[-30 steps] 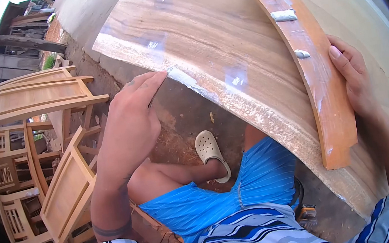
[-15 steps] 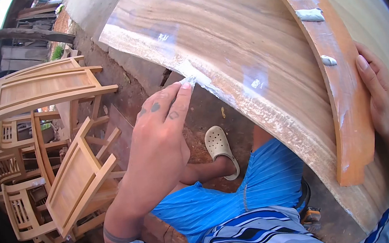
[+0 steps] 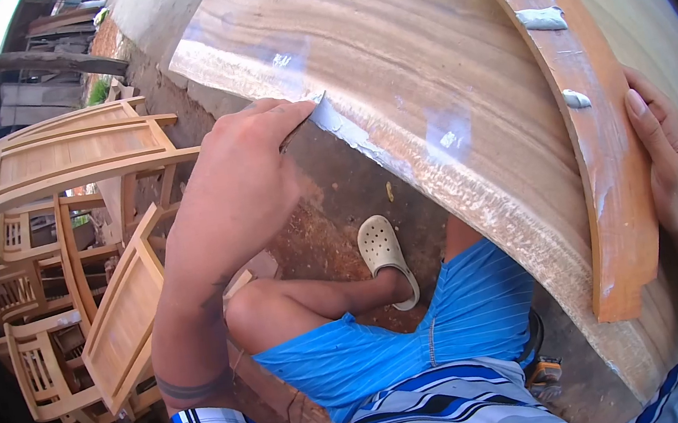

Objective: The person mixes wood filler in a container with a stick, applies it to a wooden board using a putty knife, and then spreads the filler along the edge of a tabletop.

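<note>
Leftmost, stacked chairs (image 3: 95,243) stand well clear. Next, the left hand (image 3: 245,181) is pinched tight on what looks like a small scraper (image 3: 318,105), pressed to the slab's (image 3: 421,55) near edge, seemingly to spread white filler (image 3: 348,131) there. The right hand (image 3: 661,152) lies flat, fingers apart, against the board (image 3: 600,177), likely steadying it.

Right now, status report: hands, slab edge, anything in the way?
Left grip fingertips on white filler at slab edge, closure unclear. Right grip open, flat against curved board. Nothing blocking the edge.
</note>
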Motion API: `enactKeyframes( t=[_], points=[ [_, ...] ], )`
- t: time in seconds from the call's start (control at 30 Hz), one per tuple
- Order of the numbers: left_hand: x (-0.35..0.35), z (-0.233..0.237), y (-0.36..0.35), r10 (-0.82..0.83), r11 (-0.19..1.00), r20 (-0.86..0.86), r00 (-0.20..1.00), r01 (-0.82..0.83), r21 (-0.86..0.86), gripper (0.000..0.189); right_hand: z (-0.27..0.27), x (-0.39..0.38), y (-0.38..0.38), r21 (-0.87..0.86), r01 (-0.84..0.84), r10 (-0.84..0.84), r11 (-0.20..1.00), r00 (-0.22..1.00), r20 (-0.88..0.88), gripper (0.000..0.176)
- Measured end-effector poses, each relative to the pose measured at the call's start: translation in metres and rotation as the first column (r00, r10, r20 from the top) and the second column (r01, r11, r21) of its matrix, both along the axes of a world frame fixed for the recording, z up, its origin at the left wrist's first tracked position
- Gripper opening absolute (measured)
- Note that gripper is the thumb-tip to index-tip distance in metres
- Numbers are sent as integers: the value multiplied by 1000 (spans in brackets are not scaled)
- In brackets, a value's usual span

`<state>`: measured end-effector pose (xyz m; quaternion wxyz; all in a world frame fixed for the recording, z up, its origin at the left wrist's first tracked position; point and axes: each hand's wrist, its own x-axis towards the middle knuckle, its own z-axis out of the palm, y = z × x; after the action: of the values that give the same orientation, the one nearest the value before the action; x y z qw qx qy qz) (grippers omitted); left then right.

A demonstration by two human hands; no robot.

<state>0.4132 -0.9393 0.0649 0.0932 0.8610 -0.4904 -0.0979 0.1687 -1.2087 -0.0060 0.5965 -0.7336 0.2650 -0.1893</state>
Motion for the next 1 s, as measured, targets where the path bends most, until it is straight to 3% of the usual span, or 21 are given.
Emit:
enactKeyframes(
  t=[0.17, 0.27, 0.3, 0.4, 0.5, 0.6, 0.8, 1.0],
  points=[
    [4, 16, -1, 11, 998, -104, 994, -5, 65, 50, 0, -2, 0, -52, 33, -35, 998, 998, -47, 47],
    [15, 25, -11, 135, 979, -76, 988, -121, 163, 50, -2, -1, 0, 19, 19, -20, 1000, 1000, 7, 47],
    [22, 19, -9, 34, 993, -33, 999, -29, 118, 48, -2, 0, 0, 53, 9, -11, 999, 999, 34, 47],
    [26, 13, -8, -24, 994, -43, 999, 29, 107, 48, -1, 3, 0, 68, -6, 3, 998, 999, 47, 47],
    [21, 13, -10, -47, 988, -4, 999, 47, 145, 48, 1, 3, 0, 82, -36, 34, 996, 999, 27, 47],
    [8, 19, -15, -17, 985, -84, 996, 31, 168, 49, 1, -1, -3, 28, -22, 23, 999, 999, -35, 50],
    [-6, 9, -8, -53, 993, 3, 999, 52, 106, 51, 2, 0, 3, -64, 54, -57, 996, 998, -39, 47],
    [-19, 7, -9, -76, 996, -75, 994, 79, 41, 53, 5, 1, 2, -61, 23, -27, 998, 998, -60, 47]
  ],
)
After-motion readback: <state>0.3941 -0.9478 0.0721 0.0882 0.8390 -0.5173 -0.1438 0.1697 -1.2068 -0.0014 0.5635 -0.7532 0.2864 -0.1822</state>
